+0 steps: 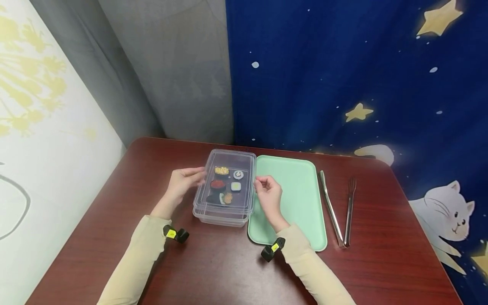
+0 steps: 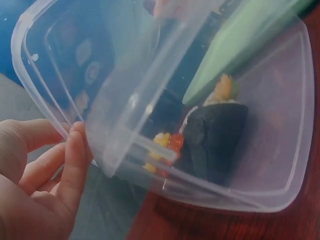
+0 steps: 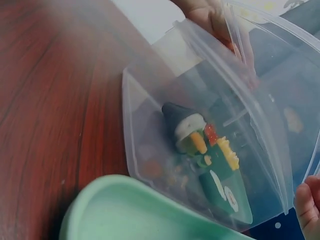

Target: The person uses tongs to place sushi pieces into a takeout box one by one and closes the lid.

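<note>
A clear plastic lid point(image 1: 234, 158) lies tilted over a clear plastic box point(image 1: 223, 220), shifted toward the back so the box's front rim shows. My left hand point(image 1: 184, 183) pinches the lid's left edge between thumb and fingers. On the opposite edge, my right hand point(image 1: 270, 194) grips the lid with curled fingers. Inside the box are several sushi pieces: a dark hand roll point(image 2: 215, 140), a corn-topped piece point(image 1: 222, 170), a red roe piece point(image 1: 217, 184) and two small rolls, one round point(image 1: 238, 174). Both wrist views show a gap between lid and box.
A pale green tray point(image 1: 301, 203) stands right beside the box, partly under my right hand. Farther right, metal tongs point(image 1: 345, 237) lie spread on the dark red wooden table point(image 1: 385, 220). Grey and blue curtains point(image 1: 305, 84) hang behind the table's back edge.
</note>
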`<action>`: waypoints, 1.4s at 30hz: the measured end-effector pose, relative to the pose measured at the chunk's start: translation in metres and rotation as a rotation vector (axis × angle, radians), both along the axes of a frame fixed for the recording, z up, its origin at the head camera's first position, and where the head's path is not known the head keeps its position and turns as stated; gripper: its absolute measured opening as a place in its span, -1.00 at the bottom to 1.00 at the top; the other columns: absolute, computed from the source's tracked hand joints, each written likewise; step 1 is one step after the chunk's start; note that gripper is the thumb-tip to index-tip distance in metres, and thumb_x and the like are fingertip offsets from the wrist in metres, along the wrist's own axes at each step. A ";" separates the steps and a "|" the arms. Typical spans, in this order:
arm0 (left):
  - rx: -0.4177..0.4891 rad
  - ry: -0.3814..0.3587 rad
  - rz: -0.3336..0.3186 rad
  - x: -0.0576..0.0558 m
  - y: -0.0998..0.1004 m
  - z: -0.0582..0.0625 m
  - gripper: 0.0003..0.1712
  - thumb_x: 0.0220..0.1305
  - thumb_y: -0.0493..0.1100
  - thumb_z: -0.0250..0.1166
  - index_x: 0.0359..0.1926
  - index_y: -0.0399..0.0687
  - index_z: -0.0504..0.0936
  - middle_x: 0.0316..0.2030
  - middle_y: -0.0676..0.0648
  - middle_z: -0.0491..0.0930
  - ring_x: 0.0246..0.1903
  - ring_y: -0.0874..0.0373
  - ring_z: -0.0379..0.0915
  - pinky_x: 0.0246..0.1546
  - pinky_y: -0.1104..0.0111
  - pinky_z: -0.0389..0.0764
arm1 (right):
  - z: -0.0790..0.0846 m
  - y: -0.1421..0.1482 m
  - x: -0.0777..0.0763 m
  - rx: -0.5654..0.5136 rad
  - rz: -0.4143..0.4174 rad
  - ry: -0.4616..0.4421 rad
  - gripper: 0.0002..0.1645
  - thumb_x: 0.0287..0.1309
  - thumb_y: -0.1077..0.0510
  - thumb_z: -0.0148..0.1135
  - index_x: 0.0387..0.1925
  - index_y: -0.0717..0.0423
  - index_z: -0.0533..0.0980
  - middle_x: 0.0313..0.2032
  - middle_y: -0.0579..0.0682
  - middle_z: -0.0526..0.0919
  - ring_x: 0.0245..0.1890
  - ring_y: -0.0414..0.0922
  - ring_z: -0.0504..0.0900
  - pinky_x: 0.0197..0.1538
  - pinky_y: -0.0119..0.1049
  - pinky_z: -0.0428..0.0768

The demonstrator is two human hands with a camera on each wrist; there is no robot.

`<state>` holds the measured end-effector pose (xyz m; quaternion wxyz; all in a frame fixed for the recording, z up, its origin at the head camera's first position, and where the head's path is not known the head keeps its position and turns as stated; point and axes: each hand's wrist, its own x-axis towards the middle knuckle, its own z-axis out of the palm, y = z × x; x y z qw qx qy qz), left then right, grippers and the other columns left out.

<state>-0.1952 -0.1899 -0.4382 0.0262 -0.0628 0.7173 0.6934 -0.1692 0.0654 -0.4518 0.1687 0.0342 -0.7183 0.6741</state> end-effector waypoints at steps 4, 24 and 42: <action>-0.111 0.024 -0.007 0.001 0.002 -0.001 -0.60 0.17 -0.28 0.32 -0.01 -0.45 0.57 -0.26 -0.27 0.67 -0.52 0.29 0.62 -0.38 0.44 0.70 | -0.011 0.001 -0.004 0.081 -0.008 0.000 -0.91 0.05 0.50 0.16 -0.35 0.44 0.56 -0.45 0.28 0.64 -0.52 -0.16 0.57 -0.44 -0.57 0.57; -0.591 0.157 -0.018 0.005 0.008 0.007 -0.68 0.15 -0.24 0.32 -0.07 -0.29 0.65 -0.30 -0.31 0.67 -0.67 0.14 0.58 -0.70 0.43 0.62 | -0.014 0.003 -0.004 0.435 0.033 0.009 -0.87 0.01 0.31 0.31 -0.38 0.29 0.53 -0.54 0.06 0.61 -0.53 -0.12 0.55 -0.46 -0.43 0.58; -0.581 0.065 -0.108 0.004 0.003 0.006 -0.69 0.17 -0.30 0.28 -0.07 -0.39 0.58 -0.29 -0.31 0.66 -0.46 0.07 0.63 -0.50 0.31 0.71 | 0.000 0.008 -0.006 0.546 0.128 -0.040 -0.80 -0.02 0.29 0.35 -0.41 0.31 0.48 -0.55 0.07 0.61 -0.53 -0.08 0.58 -0.46 -0.35 0.60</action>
